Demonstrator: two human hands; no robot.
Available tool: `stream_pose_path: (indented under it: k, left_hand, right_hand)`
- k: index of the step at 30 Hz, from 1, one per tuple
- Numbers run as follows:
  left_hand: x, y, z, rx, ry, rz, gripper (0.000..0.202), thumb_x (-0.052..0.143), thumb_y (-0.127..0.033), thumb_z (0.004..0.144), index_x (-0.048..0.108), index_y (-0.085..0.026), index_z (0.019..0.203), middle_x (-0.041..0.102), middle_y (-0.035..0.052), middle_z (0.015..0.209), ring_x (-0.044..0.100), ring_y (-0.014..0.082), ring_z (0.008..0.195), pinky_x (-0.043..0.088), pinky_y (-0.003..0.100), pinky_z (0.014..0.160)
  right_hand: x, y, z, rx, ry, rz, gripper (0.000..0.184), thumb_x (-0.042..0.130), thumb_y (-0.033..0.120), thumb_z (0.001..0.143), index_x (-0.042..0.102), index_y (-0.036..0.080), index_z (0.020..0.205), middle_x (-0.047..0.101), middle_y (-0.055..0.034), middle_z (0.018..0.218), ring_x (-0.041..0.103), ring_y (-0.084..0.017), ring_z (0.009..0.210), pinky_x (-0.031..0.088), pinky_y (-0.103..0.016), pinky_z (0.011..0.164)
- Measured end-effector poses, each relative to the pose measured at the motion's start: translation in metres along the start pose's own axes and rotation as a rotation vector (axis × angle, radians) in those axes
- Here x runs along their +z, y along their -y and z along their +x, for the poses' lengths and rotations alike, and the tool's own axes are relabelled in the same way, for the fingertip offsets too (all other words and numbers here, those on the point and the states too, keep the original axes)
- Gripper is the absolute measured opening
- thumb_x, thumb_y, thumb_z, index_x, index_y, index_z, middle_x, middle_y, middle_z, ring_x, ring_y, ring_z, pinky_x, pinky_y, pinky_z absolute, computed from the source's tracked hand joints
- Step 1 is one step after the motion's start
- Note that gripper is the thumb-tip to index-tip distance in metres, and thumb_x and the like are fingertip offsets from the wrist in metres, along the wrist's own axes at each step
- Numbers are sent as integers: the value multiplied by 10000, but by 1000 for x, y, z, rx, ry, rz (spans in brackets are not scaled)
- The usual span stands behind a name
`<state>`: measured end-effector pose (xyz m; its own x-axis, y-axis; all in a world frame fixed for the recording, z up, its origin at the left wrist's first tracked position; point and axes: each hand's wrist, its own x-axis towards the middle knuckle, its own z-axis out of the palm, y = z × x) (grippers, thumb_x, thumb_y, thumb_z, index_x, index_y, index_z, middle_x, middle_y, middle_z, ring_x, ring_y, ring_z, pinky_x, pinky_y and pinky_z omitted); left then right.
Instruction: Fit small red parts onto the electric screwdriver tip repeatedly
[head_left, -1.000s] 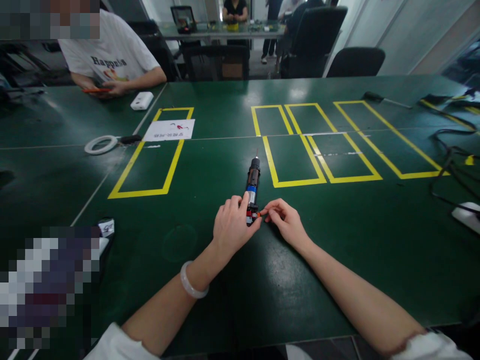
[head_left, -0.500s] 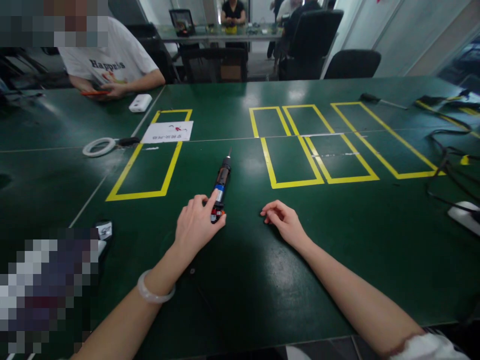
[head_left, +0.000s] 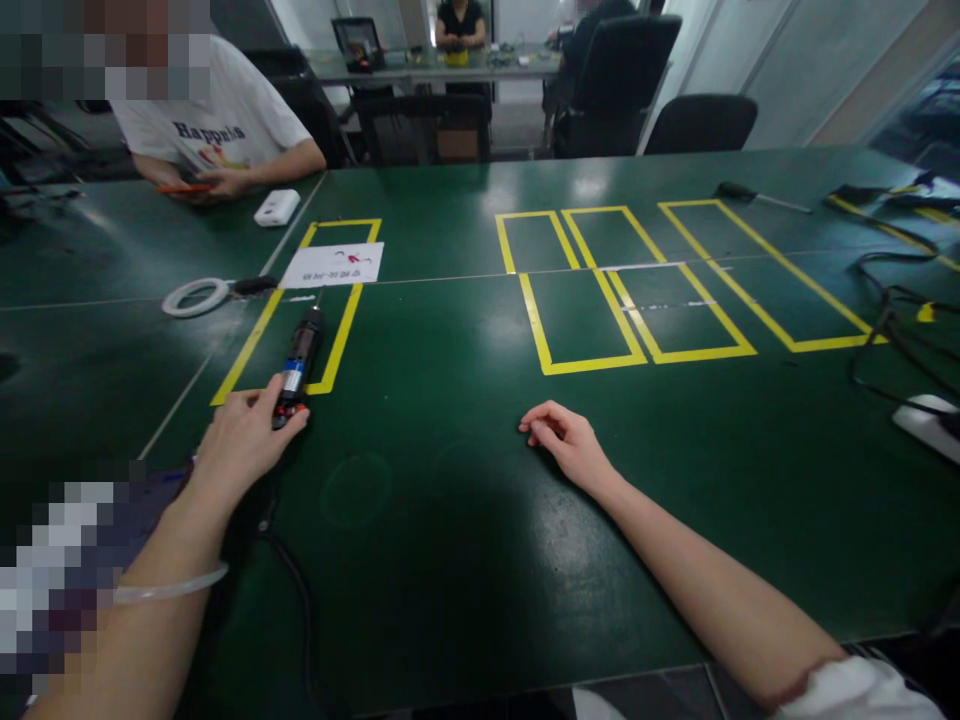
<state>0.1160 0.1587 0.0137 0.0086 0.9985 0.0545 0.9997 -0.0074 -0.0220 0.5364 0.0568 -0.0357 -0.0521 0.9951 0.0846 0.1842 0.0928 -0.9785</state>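
My left hand (head_left: 251,430) is closed around the rear end of an electric screwdriver (head_left: 300,355), black with a blue and silver band. The tool's tip points away from me, and its body lies over the near part of the left yellow tape rectangle (head_left: 345,340). A black cord (head_left: 300,580) trails toward me from behind the hand. On the bare green table, my right hand (head_left: 562,435) rests with its fingers curled and thumb near them; nothing shows in it. A white paper label (head_left: 334,264) lies just beyond the screwdriver tip.
Several yellow tape rectangles (head_left: 592,366) mark the table at centre right. A hand screwdriver (head_left: 739,193) lies at the back, black cables (head_left: 892,300) at right. A coiled white cable (head_left: 196,297) and a white box (head_left: 277,208) are at left. A person (head_left: 225,120) sits across.
My left hand has moved left with the electric screwdriver, from mid-table to the left tape rectangle. The cord now shows behind it. My right hand has stayed in place.
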Motion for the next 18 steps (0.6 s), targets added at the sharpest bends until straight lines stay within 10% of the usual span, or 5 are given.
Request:
stream_pose_path:
  k: [18]
  left_hand:
    - [-17,-39,-16,-84,-254,-281,485,397,-579,873,634,-230,1114,623,78,1083,550,376,1131,422,498,833]
  right_hand:
    - [2,0,1,-14,21,-28,136,515,251,915,634,187,921,702,-34,861,640,-129,671,500,-259,646]
